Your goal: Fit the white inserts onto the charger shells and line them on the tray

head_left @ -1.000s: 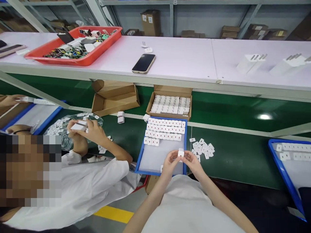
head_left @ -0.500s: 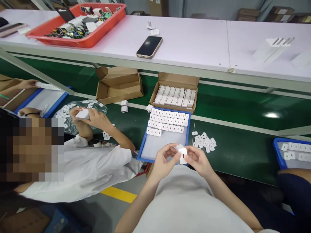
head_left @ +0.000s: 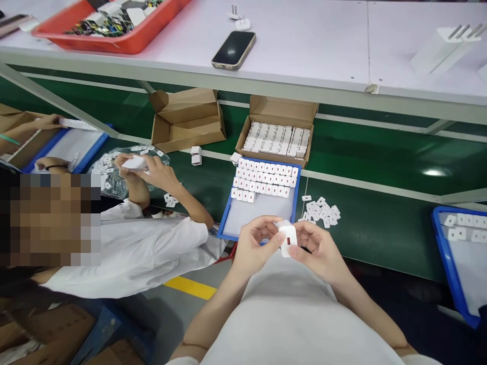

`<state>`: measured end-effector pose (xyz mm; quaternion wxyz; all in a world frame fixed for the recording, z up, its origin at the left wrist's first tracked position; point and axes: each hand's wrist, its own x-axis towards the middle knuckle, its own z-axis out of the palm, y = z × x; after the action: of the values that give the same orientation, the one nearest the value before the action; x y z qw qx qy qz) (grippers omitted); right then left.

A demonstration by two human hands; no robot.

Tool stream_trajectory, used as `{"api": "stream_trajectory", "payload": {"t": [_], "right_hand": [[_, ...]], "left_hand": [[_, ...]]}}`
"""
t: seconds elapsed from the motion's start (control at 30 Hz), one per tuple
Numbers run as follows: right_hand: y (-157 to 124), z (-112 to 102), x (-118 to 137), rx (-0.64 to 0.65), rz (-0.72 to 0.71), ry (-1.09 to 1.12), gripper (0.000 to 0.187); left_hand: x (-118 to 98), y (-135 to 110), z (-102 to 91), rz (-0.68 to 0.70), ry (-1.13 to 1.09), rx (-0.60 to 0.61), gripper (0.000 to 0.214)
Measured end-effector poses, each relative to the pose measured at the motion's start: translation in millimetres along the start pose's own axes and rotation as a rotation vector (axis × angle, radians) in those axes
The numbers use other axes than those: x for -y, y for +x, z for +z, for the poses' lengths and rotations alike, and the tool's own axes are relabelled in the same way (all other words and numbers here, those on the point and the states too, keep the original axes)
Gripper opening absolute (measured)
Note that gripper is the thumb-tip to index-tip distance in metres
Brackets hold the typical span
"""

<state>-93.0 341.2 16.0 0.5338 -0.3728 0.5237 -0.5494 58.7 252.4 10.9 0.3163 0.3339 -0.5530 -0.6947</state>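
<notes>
Between my two hands is a white USB charger (head_left: 288, 239), its end face with a dark red port turned up towards me. My left hand (head_left: 257, 246) grips it from the left, thumb on the face. My right hand (head_left: 318, 248) is closed on its right side, thumb near the lower edge. Just beyond my hands lies a blue-rimmed tray (head_left: 228, 215) with rows of similar white chargers (head_left: 266, 176) standing in its far part. To the right of the tray is a loose pile of small white end caps (head_left: 323, 210) on the green bench.
Behind the tray stands a carton of packed chargers (head_left: 276, 139), with an open carton (head_left: 188, 124) to its left. A shelf above bears a phone (head_left: 234, 49) and a red bin (head_left: 125, 43). At left, a co-worker's hands (head_left: 146, 170) hold a white piece. Another blue tray (head_left: 443, 253) is at right.
The camera view has tilted down slightly. In my hands the charger has turned, so its port face shows more fully. The co-worker still holds the white piece.
</notes>
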Motion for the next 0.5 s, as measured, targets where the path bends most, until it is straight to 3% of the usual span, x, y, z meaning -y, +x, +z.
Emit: {"api": "stream_trajectory", "payload": {"t": [0.13, 0.27, 0.37, 0.5], "right_hand": [[1.9, -7.8, -6.3, 0.076, -0.006, -0.166, 0.039], [14.5, -22.3, -43.8, 0.169, 0.037, -0.223, 0.046], [40.4, -45.0, -90.1, 0.088, 0.153, -0.189, 0.051], [99.1, -92.1, -143.6, -0.168, 0.217, -0.307, 0.045]], "left_hand": [[19.3, -0.9, -5.7, 0.060, 0.013, 0.011, 0.033], [57.3, -1.7, -13.3, 0.011, 0.107, -0.005, 0.043], [91.0, -6.4, -21.3, -0.139, 0.176, -0.116, 0.058], [119.8, -20.2, -37.5, -0.213, 0.192, -0.275, 0.063]]}}
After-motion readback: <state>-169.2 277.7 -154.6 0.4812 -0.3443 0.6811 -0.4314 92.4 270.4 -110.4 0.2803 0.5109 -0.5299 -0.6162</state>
